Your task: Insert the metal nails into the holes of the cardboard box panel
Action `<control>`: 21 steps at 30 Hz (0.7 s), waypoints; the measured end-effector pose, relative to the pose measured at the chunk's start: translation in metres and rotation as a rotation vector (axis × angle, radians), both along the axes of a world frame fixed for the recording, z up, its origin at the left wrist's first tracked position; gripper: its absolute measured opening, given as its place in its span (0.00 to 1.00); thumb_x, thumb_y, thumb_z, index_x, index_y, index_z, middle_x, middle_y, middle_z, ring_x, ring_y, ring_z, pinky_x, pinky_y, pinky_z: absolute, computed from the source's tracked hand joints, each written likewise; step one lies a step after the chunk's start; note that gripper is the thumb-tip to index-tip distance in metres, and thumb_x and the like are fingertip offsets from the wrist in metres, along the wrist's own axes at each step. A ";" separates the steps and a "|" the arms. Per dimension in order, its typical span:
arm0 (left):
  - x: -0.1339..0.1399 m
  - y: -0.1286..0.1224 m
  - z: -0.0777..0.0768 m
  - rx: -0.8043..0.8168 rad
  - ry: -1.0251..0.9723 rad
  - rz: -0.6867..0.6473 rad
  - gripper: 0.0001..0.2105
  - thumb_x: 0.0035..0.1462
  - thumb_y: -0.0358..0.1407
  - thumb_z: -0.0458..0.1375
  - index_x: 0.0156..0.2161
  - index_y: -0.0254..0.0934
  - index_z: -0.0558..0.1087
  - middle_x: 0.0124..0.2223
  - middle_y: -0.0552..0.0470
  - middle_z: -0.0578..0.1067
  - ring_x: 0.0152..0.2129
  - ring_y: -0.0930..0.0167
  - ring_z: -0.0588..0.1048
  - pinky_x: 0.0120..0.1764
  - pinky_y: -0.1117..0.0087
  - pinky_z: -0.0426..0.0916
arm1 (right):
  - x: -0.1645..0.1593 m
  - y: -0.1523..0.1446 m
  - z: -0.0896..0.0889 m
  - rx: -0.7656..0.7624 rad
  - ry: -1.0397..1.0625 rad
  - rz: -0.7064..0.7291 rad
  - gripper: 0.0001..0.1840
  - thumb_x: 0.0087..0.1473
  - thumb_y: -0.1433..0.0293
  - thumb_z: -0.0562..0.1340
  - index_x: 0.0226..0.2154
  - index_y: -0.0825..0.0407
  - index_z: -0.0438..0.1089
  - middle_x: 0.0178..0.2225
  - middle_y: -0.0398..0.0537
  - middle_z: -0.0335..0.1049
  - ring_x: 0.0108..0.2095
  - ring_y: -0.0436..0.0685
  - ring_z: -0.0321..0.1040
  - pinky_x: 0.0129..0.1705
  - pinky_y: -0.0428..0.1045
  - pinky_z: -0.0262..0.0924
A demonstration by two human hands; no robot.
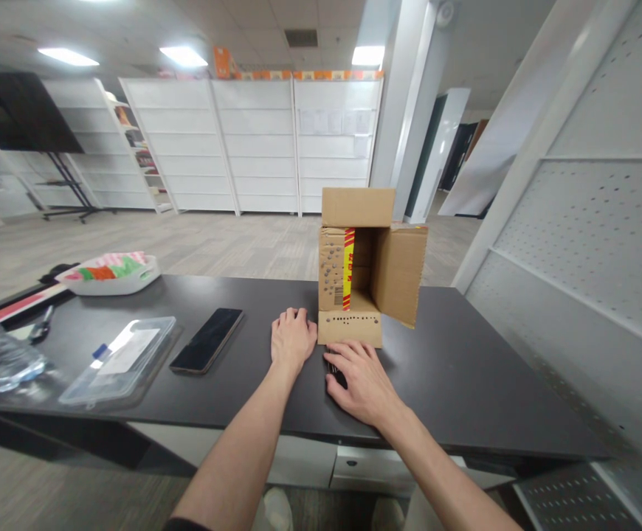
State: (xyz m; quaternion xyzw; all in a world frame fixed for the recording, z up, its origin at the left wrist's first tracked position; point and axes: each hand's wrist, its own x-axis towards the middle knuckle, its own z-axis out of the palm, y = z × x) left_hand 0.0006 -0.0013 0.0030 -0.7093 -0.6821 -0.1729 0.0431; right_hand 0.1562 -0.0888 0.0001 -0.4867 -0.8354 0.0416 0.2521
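Observation:
An open cardboard box [404,273] lies on its side on the dark table, its mouth facing me and its flaps spread. Several small dark dots mark its left flap and lower flap, and a yellow-and-red tape strip runs down beside them. My left hand [293,339] lies on the table just left of the lower flap, fingers slightly bent, with nothing visible in it. In front of that flap my right hand [361,380] rests with fingers spread and thumb apart. Under it shows a dark patch with thin light lines [333,363], mostly covered; its kind is unclear.
Left of my hands lie a black phone [207,341] and a clear plastic case [125,359]. A white basket [152,271] with colourful cloth stands farther back, and a plastic bottle [5,361] lies at the far left. A perforated white panel [592,258] rises on the right.

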 end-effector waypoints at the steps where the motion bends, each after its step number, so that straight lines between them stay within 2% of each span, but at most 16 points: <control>1: 0.000 0.000 0.000 0.003 0.002 0.000 0.16 0.63 0.36 0.47 0.50 0.38 0.73 0.50 0.43 0.74 0.48 0.61 0.70 0.51 0.60 0.62 | 0.000 0.000 0.000 -0.001 0.005 0.007 0.17 0.57 0.69 0.61 0.50 0.50 0.74 0.55 0.49 0.72 0.57 0.61 0.61 0.59 0.59 0.51; 6: 0.000 0.000 -0.002 0.020 0.013 -0.002 0.15 0.63 0.36 0.47 0.49 0.38 0.73 0.49 0.44 0.74 0.48 0.61 0.71 0.50 0.60 0.62 | 0.001 0.001 -0.002 0.001 0.022 0.032 0.17 0.59 0.70 0.60 0.50 0.50 0.74 0.54 0.50 0.74 0.57 0.60 0.62 0.61 0.59 0.48; 21: 0.000 -0.001 0.000 0.006 0.006 -0.005 0.15 0.64 0.36 0.47 0.50 0.38 0.73 0.50 0.43 0.73 0.48 0.61 0.70 0.50 0.60 0.62 | 0.001 0.002 -0.002 -0.004 0.021 0.057 0.15 0.58 0.68 0.62 0.48 0.49 0.75 0.54 0.49 0.74 0.57 0.62 0.62 0.59 0.60 0.48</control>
